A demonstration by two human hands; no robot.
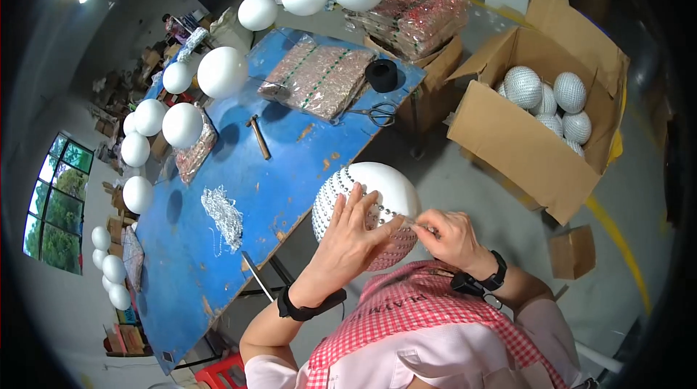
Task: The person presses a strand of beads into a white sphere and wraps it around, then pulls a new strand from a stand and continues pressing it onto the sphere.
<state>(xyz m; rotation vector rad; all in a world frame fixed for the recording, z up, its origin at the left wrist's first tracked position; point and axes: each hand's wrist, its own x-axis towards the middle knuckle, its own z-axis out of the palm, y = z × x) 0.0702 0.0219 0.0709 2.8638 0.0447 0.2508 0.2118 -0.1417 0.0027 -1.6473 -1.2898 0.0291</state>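
In front of my apron is a large white ball (396,184), partly covered by rows of small silvery beads. My left hand (347,236) lies against its near left side, fingers stretched and spread over the beaded rows. The index finger points along a row toward my right hand. At the ball's right side, my right hand (451,238) is closed in a pinch on a thin bead string (406,222), which meets the ball there. The string's far end is hidden by the fingers. Pink-tinted beading shows on the ball's underside, below my left hand.
A worn blue table (254,178) holds a hammer (258,138), scissors (377,114), black cord spool (382,75), heaped silvery string (222,216) and bagged beads (316,77). White balls (222,72) stand along its far side. Right, an open carton (523,149) contains several beaded balls (523,87).
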